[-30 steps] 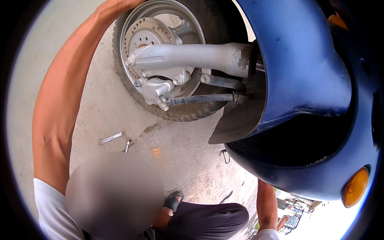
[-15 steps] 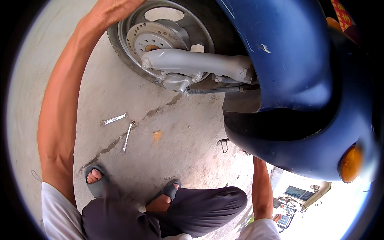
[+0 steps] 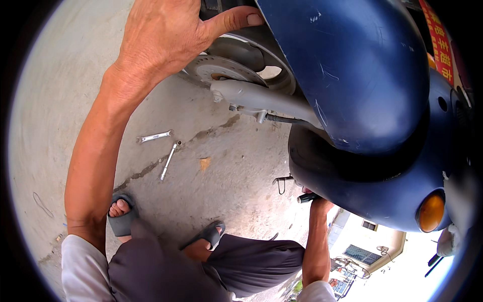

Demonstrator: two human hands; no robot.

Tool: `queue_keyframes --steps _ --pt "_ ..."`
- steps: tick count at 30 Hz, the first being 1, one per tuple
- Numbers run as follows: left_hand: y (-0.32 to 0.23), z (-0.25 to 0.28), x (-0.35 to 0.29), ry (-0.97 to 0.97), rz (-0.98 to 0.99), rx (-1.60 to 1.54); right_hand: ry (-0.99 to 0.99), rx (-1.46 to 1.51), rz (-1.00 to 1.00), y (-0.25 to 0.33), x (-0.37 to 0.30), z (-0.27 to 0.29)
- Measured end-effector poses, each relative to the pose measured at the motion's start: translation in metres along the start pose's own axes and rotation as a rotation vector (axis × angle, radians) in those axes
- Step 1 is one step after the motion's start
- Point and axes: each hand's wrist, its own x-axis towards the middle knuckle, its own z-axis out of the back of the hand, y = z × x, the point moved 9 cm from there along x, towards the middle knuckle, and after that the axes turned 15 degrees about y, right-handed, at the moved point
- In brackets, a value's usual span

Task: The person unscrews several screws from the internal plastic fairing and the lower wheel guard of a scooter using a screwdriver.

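Note:
My left hand (image 3: 163,40) reaches to the top edge of the picture. It lies over the tyre (image 3: 209,11) of the scooter's wheel (image 3: 282,75), its thumb stretched along the dark rubber toward the blue fender (image 3: 367,75). The top edge cuts off its other fingers. My right hand (image 3: 322,204) is closed around a black cylindrical handle (image 3: 306,198) beside the lower edge of the blue body panel (image 3: 347,189), which partly hides the fingers. What the handle belongs to I cannot make out.
An open-ended wrench (image 3: 156,136) and a socket wrench (image 3: 170,161) lie on the cracked concrete (image 3: 241,166) near a dry leaf (image 3: 205,163). A bent metal rod (image 3: 282,185) juts beside the panel. An orange indicator (image 3: 431,212) sits on the body.
The wheel has swung and shows more edge-on, with the fender turned too. My left hand has come further into view. The black handle now shows at my right hand.

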Motion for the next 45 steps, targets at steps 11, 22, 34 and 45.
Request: queue_keyframes --steps 11,22,34,45 --pt "-0.003 0.016 -0.029 -0.056 0.082 0.083 0.399 0.459 -0.785 -0.023 -0.204 -0.083" --pt "0.004 0.019 -0.015 -0.051 -0.001 -0.137 0.753 0.72 -0.879 -0.035 -0.255 -0.268" --pt "0.001 0.018 -0.035 -0.293 -0.108 -0.034 0.777 0.732 -0.737 -0.027 -0.214 -0.3" --pt "-0.008 0.024 -0.064 -0.202 -0.022 0.019 0.662 0.601 -0.605 -0.021 -0.2 -0.312"
